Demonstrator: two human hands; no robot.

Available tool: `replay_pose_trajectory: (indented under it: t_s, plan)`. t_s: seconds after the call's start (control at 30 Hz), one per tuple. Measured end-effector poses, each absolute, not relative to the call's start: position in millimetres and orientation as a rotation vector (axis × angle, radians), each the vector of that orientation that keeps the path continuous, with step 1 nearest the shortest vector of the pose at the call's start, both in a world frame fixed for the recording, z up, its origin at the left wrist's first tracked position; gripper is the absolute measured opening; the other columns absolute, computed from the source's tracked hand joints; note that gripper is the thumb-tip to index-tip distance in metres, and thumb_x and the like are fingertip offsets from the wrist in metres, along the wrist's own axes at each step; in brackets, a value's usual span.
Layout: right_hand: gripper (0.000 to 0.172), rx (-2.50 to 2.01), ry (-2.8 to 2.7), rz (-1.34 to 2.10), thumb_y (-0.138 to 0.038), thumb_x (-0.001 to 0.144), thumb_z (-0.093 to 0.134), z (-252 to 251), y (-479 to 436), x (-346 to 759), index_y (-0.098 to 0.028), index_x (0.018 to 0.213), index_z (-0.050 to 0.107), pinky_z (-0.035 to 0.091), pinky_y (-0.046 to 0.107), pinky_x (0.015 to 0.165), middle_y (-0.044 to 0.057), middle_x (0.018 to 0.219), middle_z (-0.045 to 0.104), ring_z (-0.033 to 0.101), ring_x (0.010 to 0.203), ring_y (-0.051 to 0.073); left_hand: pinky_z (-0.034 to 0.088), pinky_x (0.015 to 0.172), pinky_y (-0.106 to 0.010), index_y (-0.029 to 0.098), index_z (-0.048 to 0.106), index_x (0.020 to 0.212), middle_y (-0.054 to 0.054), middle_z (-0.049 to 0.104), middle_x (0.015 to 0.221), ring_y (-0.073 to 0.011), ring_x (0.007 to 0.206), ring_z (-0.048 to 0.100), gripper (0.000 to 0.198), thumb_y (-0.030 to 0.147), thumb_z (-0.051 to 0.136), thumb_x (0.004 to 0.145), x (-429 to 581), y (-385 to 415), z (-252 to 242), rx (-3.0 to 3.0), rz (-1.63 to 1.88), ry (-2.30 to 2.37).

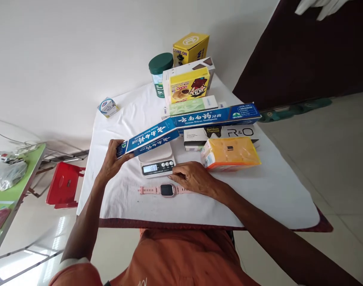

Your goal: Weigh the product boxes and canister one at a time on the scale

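My left hand (112, 159) grips one end of a long blue toothpaste box (150, 138), which lies across the top of a small white digital scale (157, 161). The scale's display is lit with digits. My right hand (192, 177) rests palm down on the white tablecloth (259, 190), fingers stretched flat beside the scale's front right corner and over the strap of a pink smartwatch (165, 190). A second long blue toothpaste box (217, 115) lies behind the scale.
An orange tissue pack (230, 153) lies right of the scale, with black-and-white boxes (220, 133) behind. Further back stand a yellow snack box (189, 85), a yellow carton (191, 47), a green-lidded jar (160, 73) and a small blue-white box (108, 107). A red stool (64, 184) stands left.
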State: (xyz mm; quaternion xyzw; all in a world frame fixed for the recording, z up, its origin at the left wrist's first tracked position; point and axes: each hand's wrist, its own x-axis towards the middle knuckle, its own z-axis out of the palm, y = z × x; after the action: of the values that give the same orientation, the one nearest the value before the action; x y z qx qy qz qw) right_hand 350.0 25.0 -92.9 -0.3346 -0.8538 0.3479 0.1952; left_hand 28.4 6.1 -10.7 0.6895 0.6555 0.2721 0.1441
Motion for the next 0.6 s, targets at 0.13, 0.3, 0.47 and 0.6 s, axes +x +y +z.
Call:
replay_pose_trajectory:
  t_s: [0.13, 0.3, 0.47, 0.6]
  plan:
    - [0.039, -0.953, -2.359, 1.001, -0.032, 0.100, 0.063, -93.1, 23.8, 350.4, -0.021, 0.064, 0.054, 0.025, 0.029, 0.065, -0.001, 0.065, 0.058, 0.044, 0.062, 0.013, 0.054, 0.095, -0.042, 0.027, 0.059, 0.121, -0.007, 0.060, 0.115, -0.0268, 0.105, 0.060, 0.044, 0.052, 0.074, 0.089, 23.0, 0.8, -13.5, 1.956, 0.782, 1.877]
    - [0.040, -0.931, -2.351, 0.974, -0.033, 0.100, 0.063, -96.2, 23.6, 350.5, -0.020, 0.063, 0.053, 0.024, 0.029, 0.064, -0.001, 0.063, 0.057, 0.043, 0.061, 0.012, 0.054, 0.089, -0.039, 0.026, 0.058, 0.123, -0.006, 0.059, 0.114, -0.0252, 0.101, 0.060, 0.047, 0.053, 0.075, 0.089, 13.2, -15.1, -9.4, 1.914, 0.748, 1.979]
    - [0.042, -0.914, -2.356, 0.955, -0.031, 0.100, 0.064, -98.5, 24.5, 350.4, -0.020, 0.061, 0.051, 0.022, 0.030, 0.063, -0.001, 0.062, 0.055, 0.041, 0.060, 0.012, 0.054, 0.096, -0.039, 0.025, 0.059, 0.124, -0.006, 0.058, 0.119, -0.0249, 0.107, 0.060, 0.045, 0.047, 0.078, 0.089, 4.0, -23.9, -9.6, 1.962, 0.667, 1.956]
    - [0.042, -0.924, -2.369, 0.959, -0.030, 0.100, 0.064, -96.7, 24.6, 350.6, -0.020, 0.061, 0.050, 0.021, 0.030, 0.063, -0.002, 0.061, 0.053, 0.039, 0.058, 0.012, 0.055, 0.099, -0.040, 0.025, 0.059, 0.131, -0.007, 0.058, 0.125, -0.0254, 0.111, 0.060, 0.047, 0.044, 0.076, 0.092, 4.9, -11.1, -12.1, 1.968, 0.593, 1.853]
